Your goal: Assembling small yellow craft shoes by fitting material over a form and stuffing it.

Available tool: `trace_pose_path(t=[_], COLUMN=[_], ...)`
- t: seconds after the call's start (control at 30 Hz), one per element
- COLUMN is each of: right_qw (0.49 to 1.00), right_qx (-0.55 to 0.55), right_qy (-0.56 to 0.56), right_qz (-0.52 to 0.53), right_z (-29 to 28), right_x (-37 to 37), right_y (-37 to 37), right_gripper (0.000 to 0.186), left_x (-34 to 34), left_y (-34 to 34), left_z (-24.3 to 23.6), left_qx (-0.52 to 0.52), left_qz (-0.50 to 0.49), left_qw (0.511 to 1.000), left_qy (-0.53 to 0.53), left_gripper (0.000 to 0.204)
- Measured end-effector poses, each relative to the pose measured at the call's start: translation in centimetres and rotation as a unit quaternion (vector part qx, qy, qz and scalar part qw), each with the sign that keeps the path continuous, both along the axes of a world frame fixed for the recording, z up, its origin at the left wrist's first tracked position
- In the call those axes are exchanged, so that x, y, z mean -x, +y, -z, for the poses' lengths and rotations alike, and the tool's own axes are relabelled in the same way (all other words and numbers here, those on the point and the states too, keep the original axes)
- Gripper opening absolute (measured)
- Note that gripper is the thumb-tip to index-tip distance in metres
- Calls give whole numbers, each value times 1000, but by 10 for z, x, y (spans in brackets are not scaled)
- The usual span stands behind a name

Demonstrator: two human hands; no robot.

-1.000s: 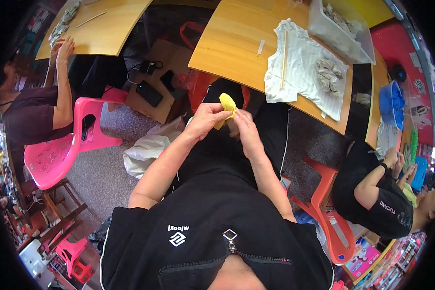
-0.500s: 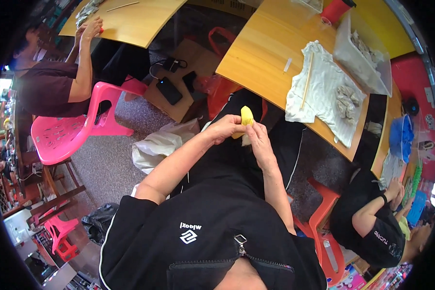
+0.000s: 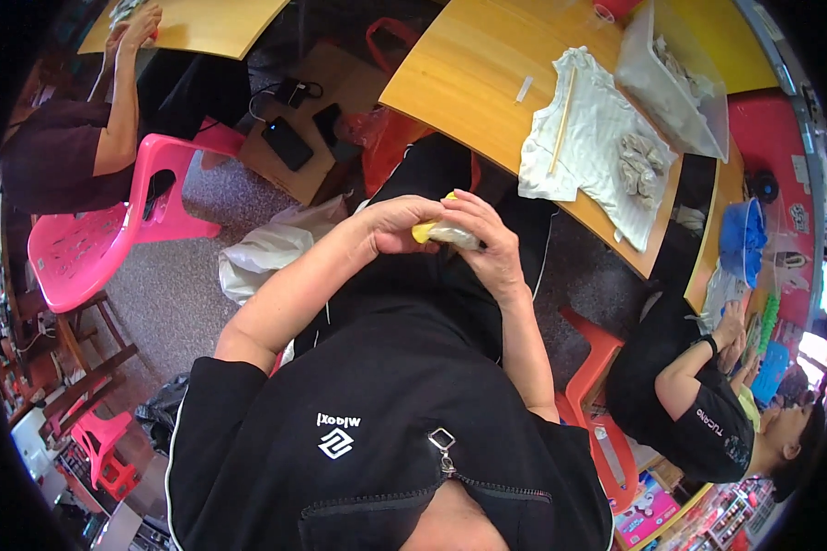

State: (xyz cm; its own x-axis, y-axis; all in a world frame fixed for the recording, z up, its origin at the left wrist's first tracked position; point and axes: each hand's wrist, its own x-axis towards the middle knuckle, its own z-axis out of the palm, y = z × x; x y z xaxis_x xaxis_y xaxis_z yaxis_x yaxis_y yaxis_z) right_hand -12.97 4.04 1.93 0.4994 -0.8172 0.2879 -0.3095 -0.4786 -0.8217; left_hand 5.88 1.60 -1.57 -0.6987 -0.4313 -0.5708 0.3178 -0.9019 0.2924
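In front of my waist, above my dark trousers, both hands hold a small soft-looking piece, yellow at one end and whitish at the other (image 3: 452,234); I cannot make out its kind. My left hand (image 3: 397,223) is closed at its yellow end. The fingers of my right hand (image 3: 487,239) are bent over its top and side and hide part of it. Another bit of yellow shows above the fingertips. At my right front, a white cloth garment (image 3: 597,147) lies on the wooden table (image 3: 469,73), with a thin wooden stick (image 3: 563,124) and a greyish bundle (image 3: 641,167) on it.
A clear plastic bin (image 3: 675,83) of greyish pieces stands on the table. Someone sits at far left by a pink chair (image 3: 83,248); another person works at right near a blue container (image 3: 742,241). A white bag (image 3: 266,253) and a black phone (image 3: 287,144) lie below.
The piece has turned from upright to lying sideways between my hands, showing its whitish part. My right hand has come over its top. The whole view has shifted slightly.
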Motion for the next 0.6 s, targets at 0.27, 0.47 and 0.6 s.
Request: trace_pose_path(t=[0.27,0.47,0.6], right_qw=[839,848,843], right_qx=[-352,-340,-320], right_qy=[-330,-330,-346], right_qz=[251,238,261], right_z=[13,0,-2], right_x=[5,-7,-10], right_y=[6,7,5], right_gripper=[19,21,20], left_x=[0,17,20], left_y=[8,7,8], left_z=[-29,-31,-28], left_qx=[358,382,341], left_qz=[-69,-119,-113], left_qw=[907,893,916], left_qy=[-211,-203,-181], left_gripper=[44,17,16])
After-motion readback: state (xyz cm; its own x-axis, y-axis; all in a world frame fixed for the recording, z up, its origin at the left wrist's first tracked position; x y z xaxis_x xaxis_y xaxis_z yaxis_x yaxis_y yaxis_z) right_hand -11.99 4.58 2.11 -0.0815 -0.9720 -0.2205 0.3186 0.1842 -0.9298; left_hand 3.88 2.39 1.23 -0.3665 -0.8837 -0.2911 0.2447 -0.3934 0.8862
